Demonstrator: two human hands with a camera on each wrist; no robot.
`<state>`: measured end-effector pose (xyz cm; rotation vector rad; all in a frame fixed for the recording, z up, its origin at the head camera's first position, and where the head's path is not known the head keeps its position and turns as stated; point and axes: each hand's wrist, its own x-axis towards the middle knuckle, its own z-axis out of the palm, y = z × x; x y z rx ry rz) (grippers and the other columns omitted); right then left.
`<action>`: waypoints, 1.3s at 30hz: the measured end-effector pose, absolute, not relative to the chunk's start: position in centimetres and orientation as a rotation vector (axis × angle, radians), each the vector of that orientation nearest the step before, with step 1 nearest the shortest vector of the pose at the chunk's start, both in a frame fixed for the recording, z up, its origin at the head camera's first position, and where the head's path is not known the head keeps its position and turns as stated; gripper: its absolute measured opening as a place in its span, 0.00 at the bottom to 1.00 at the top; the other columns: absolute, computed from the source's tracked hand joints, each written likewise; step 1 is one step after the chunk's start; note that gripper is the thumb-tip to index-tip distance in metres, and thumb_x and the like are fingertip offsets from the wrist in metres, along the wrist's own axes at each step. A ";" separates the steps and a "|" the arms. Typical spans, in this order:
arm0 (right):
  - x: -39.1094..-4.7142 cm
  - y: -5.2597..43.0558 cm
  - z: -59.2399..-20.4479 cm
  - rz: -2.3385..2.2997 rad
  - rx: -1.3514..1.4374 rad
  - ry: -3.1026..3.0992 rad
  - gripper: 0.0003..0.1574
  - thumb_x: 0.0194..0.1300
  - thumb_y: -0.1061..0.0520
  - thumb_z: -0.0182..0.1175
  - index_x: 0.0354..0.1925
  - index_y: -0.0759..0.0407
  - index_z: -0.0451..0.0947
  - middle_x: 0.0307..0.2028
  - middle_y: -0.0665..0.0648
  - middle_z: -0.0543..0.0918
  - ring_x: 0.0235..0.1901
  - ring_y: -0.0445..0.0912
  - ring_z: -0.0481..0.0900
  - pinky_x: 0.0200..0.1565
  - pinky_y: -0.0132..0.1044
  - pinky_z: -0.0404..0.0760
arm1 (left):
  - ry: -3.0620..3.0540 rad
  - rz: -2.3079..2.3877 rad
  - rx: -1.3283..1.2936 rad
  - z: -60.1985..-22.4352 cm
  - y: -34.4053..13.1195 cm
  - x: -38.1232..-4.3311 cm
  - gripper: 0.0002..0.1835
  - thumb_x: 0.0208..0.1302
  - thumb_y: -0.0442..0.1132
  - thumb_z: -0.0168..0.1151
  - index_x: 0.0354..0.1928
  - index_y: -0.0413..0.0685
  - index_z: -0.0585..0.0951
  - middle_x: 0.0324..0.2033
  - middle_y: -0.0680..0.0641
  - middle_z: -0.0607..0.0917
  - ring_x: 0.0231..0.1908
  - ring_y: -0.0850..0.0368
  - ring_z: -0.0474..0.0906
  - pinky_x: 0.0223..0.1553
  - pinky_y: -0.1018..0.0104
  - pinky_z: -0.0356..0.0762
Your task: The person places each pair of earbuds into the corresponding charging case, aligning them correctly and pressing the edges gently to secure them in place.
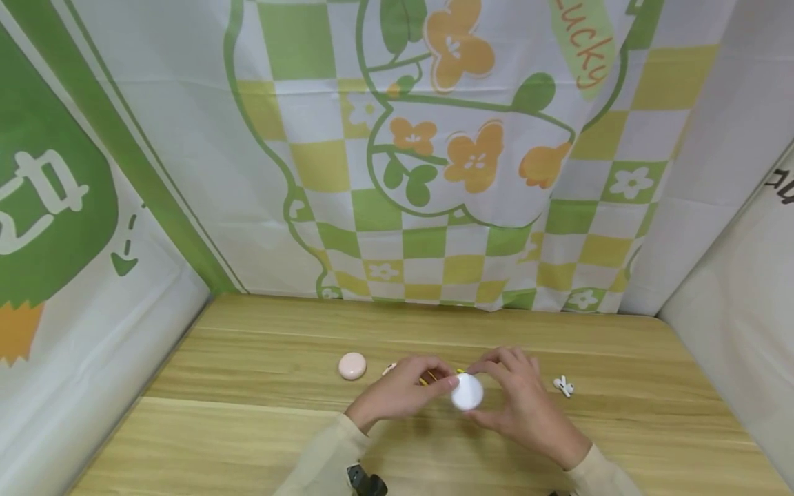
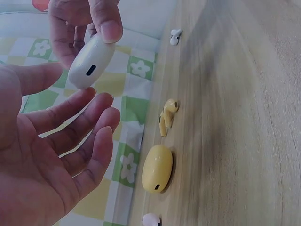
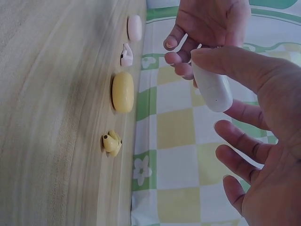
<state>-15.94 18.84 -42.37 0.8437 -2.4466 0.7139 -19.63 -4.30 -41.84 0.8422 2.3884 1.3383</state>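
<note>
A white rounded earbud case (image 1: 467,392), its lid down, is held up above the table. My right hand (image 1: 524,403) pinches it between thumb and fingers. In the left wrist view, a dark charging port shows on the case. My left hand (image 1: 406,388) is close beside it, fingers loosely spread; its thumb and index fingertips are at the case's edge, and whether they touch I cannot tell. On the table beyond lie a yellow earbud case (image 2: 157,168) and a pair of yellow earbuds (image 2: 168,115), mostly hidden by my hands in the head view.
A pale pink case (image 1: 352,366) lies to the left, with pink earbuds (image 3: 126,55) between it and the yellow case. White earbuds (image 1: 564,386) lie right of my right hand. A checkered cloth (image 1: 428,248) hangs behind the wooden table (image 1: 260,427).
</note>
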 end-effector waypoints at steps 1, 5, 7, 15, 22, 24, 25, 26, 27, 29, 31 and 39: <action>-15.9 18.8 -42.4 0.721 0.847 -2.447 0.39 0.30 0.54 0.89 0.44 0.51 0.84 0.46 0.48 0.80 0.48 0.47 0.72 0.46 0.47 0.63 | 2.384 1.335 0.842 -41.8 -4.3 -19.6 0.14 0.76 0.50 0.57 0.49 0.49 0.85 0.40 0.57 0.84 0.41 0.62 0.79 0.43 0.66 0.79; -15.9 18.7 -42.3 0.740 0.859 -2.445 0.39 0.30 0.55 0.89 0.45 0.51 0.83 0.47 0.48 0.79 0.49 0.47 0.72 0.46 0.47 0.63 | 2.358 1.339 0.852 -41.7 -4.1 -19.6 0.14 0.76 0.48 0.58 0.49 0.46 0.84 0.41 0.56 0.84 0.41 0.61 0.79 0.43 0.67 0.79; -16.0 18.7 -42.3 0.742 0.864 -2.445 0.39 0.31 0.55 0.89 0.45 0.51 0.83 0.47 0.48 0.79 0.50 0.48 0.72 0.47 0.48 0.63 | 2.344 1.343 0.860 -41.8 -4.0 -19.7 0.14 0.75 0.47 0.59 0.49 0.44 0.84 0.41 0.55 0.84 0.41 0.61 0.79 0.44 0.67 0.79; -16.0 18.5 -42.3 0.750 0.892 -2.442 0.39 0.31 0.57 0.89 0.45 0.52 0.83 0.48 0.49 0.79 0.52 0.50 0.72 0.48 0.49 0.62 | 2.276 1.395 0.860 -42.0 -3.8 -19.8 0.11 0.74 0.42 0.61 0.46 0.42 0.84 0.39 0.53 0.84 0.41 0.59 0.79 0.44 0.67 0.78; -16.0 18.5 -42.6 0.752 0.911 -2.437 0.40 0.30 0.56 0.89 0.45 0.52 0.83 0.48 0.48 0.79 0.52 0.49 0.71 0.47 0.48 0.61 | 2.188 1.416 0.809 -42.0 -3.9 -19.9 0.10 0.73 0.39 0.61 0.47 0.40 0.84 0.39 0.52 0.84 0.41 0.58 0.80 0.46 0.67 0.78; -16.0 18.5 -42.7 0.754 0.912 -2.434 0.40 0.29 0.55 0.89 0.45 0.51 0.83 0.48 0.48 0.79 0.52 0.49 0.71 0.47 0.48 0.61 | 2.170 1.414 0.801 -42.0 -3.9 -19.9 0.10 0.73 0.39 0.61 0.47 0.41 0.84 0.39 0.53 0.84 0.41 0.60 0.80 0.46 0.67 0.78; -16.0 18.5 -42.7 0.754 0.914 -2.432 0.40 0.29 0.55 0.89 0.45 0.51 0.83 0.48 0.48 0.79 0.52 0.49 0.71 0.47 0.48 0.61 | 2.158 1.415 0.796 -42.0 -4.0 -20.0 0.09 0.74 0.39 0.61 0.47 0.41 0.84 0.39 0.53 0.84 0.40 0.61 0.80 0.46 0.67 0.78; -16.0 18.5 -42.7 0.756 0.915 -2.430 0.40 0.29 0.55 0.89 0.45 0.51 0.83 0.48 0.48 0.79 0.52 0.49 0.71 0.47 0.48 0.61 | 2.148 1.413 0.789 -42.0 -4.0 -20.0 0.10 0.74 0.40 0.61 0.47 0.41 0.84 0.39 0.53 0.84 0.40 0.61 0.80 0.46 0.67 0.78; -16.1 18.5 -42.7 0.756 0.917 -2.430 0.40 0.29 0.55 0.89 0.45 0.51 0.83 0.48 0.48 0.79 0.52 0.49 0.71 0.47 0.48 0.61 | 2.138 1.417 0.783 -42.0 -4.0 -20.0 0.09 0.74 0.39 0.61 0.47 0.41 0.84 0.39 0.52 0.84 0.40 0.61 0.80 0.45 0.67 0.78; -16.1 18.4 -42.8 0.758 0.920 -2.429 0.40 0.30 0.55 0.89 0.45 0.50 0.83 0.48 0.47 0.79 0.52 0.48 0.71 0.46 0.47 0.61 | 2.119 1.429 0.768 -41.9 -4.1 -20.0 0.09 0.74 0.39 0.62 0.47 0.40 0.84 0.40 0.52 0.84 0.40 0.60 0.80 0.44 0.67 0.78; -16.1 18.4 -42.8 0.765 0.923 -2.430 0.40 0.30 0.55 0.89 0.45 0.50 0.83 0.48 0.47 0.78 0.52 0.48 0.71 0.46 0.47 0.61 | 2.100 1.445 0.749 -41.9 -4.2 -19.9 0.09 0.73 0.38 0.62 0.47 0.39 0.84 0.40 0.51 0.84 0.41 0.58 0.81 0.44 0.67 0.79; -16.0 18.5 -42.8 0.804 0.930 -2.429 0.41 0.31 0.56 0.89 0.48 0.48 0.83 0.50 0.47 0.78 0.53 0.49 0.71 0.47 0.48 0.60 | 2.097 1.501 0.653 -41.7 -4.5 -19.6 0.11 0.71 0.41 0.64 0.46 0.40 0.85 0.41 0.50 0.84 0.42 0.54 0.82 0.44 0.61 0.79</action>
